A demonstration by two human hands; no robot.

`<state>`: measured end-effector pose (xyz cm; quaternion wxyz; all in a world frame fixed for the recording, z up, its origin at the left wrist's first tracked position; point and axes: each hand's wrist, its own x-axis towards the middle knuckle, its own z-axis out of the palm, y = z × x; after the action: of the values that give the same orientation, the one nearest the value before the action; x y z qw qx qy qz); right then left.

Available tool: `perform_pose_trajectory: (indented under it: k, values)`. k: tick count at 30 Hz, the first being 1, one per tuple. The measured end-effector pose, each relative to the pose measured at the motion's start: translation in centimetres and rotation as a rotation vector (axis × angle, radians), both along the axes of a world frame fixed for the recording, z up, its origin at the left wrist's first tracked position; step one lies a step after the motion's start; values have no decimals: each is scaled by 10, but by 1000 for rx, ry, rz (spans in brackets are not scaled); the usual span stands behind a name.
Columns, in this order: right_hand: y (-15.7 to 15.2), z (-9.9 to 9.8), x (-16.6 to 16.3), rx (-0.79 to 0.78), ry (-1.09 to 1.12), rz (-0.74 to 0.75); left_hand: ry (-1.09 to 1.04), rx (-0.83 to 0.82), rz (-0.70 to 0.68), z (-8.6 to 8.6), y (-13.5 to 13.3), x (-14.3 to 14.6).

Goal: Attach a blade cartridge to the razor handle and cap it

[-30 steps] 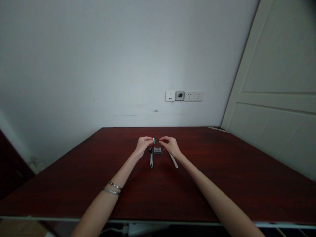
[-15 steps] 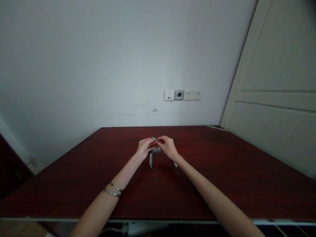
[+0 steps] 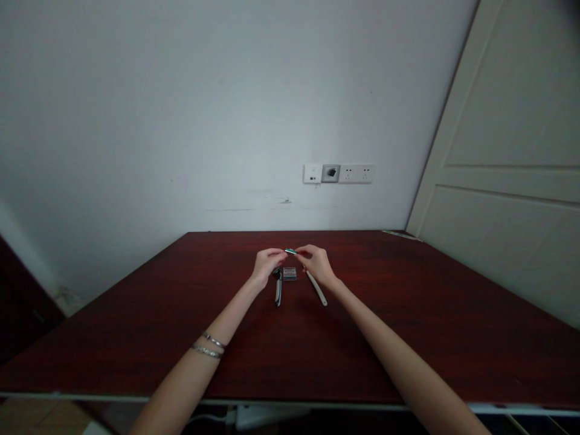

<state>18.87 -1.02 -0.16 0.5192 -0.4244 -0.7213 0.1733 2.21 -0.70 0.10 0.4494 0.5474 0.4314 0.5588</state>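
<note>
A small flat green-and-white piece is pinched at its two ends between the fingertips of both hands, above the table; its exact kind is too small to make out. My left hand is closed on its left end, my right hand on its right end. Just below the hands lie a razor with a dark head and a grey-black handle, and a small clear plastic case. A slim white handle slants out from under my right hand, which hides its upper end.
The dark red wooden table runs back to a white wall. Power sockets and a switch panel are set in that wall. A pale panelled door leans in at the right. White cabling shows under the table's front edge.
Both hands have risen slightly and moved apart, turning the green-and-white piece nearly level. More of the clear case, the razor and the white handle now shows. My view has shifted slightly.
</note>
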Motion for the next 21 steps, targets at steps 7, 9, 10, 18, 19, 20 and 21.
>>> perform_pose_trajectory:
  k: [7,9,10,18,19,20,21]
  values:
    - [16,-9,14,-205,-107,80,519,218,102,-2,14,-16]
    - [19,-12,15,-247,-120,114,622,249,68,-2,12,-18]
    - [19,-13,15,-261,-123,128,664,276,48,-3,11,-18]
    - [22,-17,17,-300,-166,183,947,431,-134,-18,15,-16]
    - [23,-17,18,-302,-172,188,976,438,-140,-20,17,-16]
    - [24,-18,18,-303,-179,195,1003,441,-141,-21,19,-16]
    - [25,-19,18,-305,-185,202,1027,443,-139,-22,21,-16]
